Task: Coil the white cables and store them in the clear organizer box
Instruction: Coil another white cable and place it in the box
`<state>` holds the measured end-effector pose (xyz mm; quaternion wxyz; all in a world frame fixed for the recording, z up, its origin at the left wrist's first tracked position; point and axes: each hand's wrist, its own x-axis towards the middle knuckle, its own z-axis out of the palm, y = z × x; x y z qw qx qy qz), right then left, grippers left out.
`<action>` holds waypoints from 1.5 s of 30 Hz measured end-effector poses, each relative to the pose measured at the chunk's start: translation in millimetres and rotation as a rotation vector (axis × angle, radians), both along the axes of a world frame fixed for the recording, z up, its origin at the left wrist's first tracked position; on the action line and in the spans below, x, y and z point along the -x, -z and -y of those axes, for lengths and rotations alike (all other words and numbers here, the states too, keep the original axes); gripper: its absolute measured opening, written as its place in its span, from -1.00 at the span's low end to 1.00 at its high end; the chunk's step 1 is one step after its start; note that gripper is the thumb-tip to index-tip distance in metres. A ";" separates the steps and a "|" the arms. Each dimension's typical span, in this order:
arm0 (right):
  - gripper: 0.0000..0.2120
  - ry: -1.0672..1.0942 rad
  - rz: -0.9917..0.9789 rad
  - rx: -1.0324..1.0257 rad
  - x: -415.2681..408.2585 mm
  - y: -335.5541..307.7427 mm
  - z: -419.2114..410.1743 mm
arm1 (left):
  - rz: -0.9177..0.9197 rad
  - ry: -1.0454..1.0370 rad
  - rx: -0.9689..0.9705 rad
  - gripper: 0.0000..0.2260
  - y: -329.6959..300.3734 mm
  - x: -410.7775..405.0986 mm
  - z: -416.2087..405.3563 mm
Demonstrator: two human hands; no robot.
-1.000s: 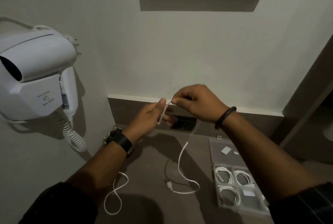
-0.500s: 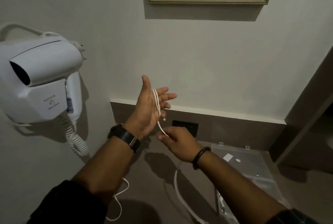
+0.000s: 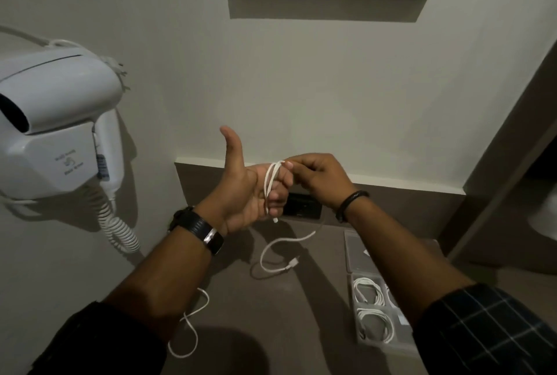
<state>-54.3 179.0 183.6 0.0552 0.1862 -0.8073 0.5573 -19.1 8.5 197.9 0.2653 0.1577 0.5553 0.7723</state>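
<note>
We are holding our left hand (image 3: 244, 194) up, palm turned toward us, thumb pointing straight up, fingers bent inside loops of the white cable (image 3: 267, 184). Our right hand (image 3: 316, 178) is pinching that cable just above the left fingertips.

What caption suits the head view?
Right hand pinches a white cable looped around fingers of the left hand; coiled cables sit in the clear organizer box.

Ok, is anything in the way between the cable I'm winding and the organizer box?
Nothing visible blocks it. The white cable is looped round the left hand, pinched by the right hand; the clear organizer box lies open, lower right. Two compartments already hold coils; the right forearm hides the rest.
</note>
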 end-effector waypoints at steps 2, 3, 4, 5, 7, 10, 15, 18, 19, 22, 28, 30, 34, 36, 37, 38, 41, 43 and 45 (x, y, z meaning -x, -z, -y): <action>-0.80 0.029 0.059 0.050 -3.0 15.9 9.4 | 0.010 -0.011 -0.085 0.06 -6.2 0.2 -4.8; -0.76 0.030 0.092 0.061 -6.2 22.5 14.5 | 0.013 -0.035 -0.115 0.09 -8.2 1.2 -6.8; -0.71 0.021 0.113 0.053 -10.2 27.9 18.8 | 0.010 -0.074 -0.131 0.12 -9.5 3.4 -8.4; -0.67 0.007 0.112 0.014 -14.5 32.0 22.2 | -0.004 -0.130 -0.130 0.15 -9.8 6.3 -9.2; -0.65 -0.039 0.073 -0.152 -22.9 33.8 26.9 | -0.060 -0.286 -0.098 0.11 -8.7 13.6 -8.5; -0.67 -0.128 0.002 -0.421 -33.0 25.1 27.5 | -0.150 -0.539 -0.018 0.00 -7.1 21.2 -7.6; -0.77 -0.124 -0.194 -0.608 -42.3 -13.6 13.9 | -0.342 -0.513 0.424 0.16 2.3 17.1 -5.8; -0.89 -0.069 -0.240 -0.570 -30.6 -40.1 -4.6 | -0.321 -0.204 0.506 0.01 13.5 5.8 -7.9; -0.91 -0.066 -0.216 -0.538 -25.7 -44.8 -11.8 | -0.287 -0.129 0.508 0.02 14.8 3.1 -10.2; -0.91 -0.078 -0.091 -0.308 -16.0 -40.9 -25.8 | -0.145 -0.007 0.369 0.02 13.6 1.6 -14.1; -0.82 0.013 0.174 0.134 -23.7 16.8 -9.2 | 0.065 0.061 -0.164 -0.15 -10.9 -3.2 -18.0; -0.71 -0.010 0.176 -0.062 -36.8 30.9 3.9 | 0.070 -0.087 -0.231 -0.13 -15.5 -0.9 -22.2; -0.75 -0.189 0.093 -0.515 -61.6 26.3 29.0 | -0.066 -0.425 -0.042 -0.10 -12.2 8.9 -22.8; -0.79 -0.271 0.066 -0.648 -67.2 8.4 30.1 | -0.155 -0.497 0.127 -0.13 -6.2 12.1 -20.9; -0.79 -0.288 0.031 -0.708 -68.1 -2.6 26.7 | -0.175 -0.500 0.182 -0.13 -2.7 12.7 -19.0; -0.79 -0.282 -0.033 -0.772 -67.6 -13.6 21.8 | -0.174 -0.479 0.213 -0.12 0.1 12.3 -17.1; -0.82 -0.179 -0.277 -0.900 -58.8 -40.5 2.7 | -0.150 -0.305 0.257 -0.06 6.7 6.9 -12.5; -0.83 -0.112 -0.337 -0.907 -50.5 -52.8 -9.1 | -0.187 -0.170 0.374 -0.07 10.0 2.6 -12.7; -0.83 -0.094 -0.364 -0.891 -42.2 -57.7 -17.1 | -0.193 -0.085 0.489 -0.08 11.0 0.8 -14.1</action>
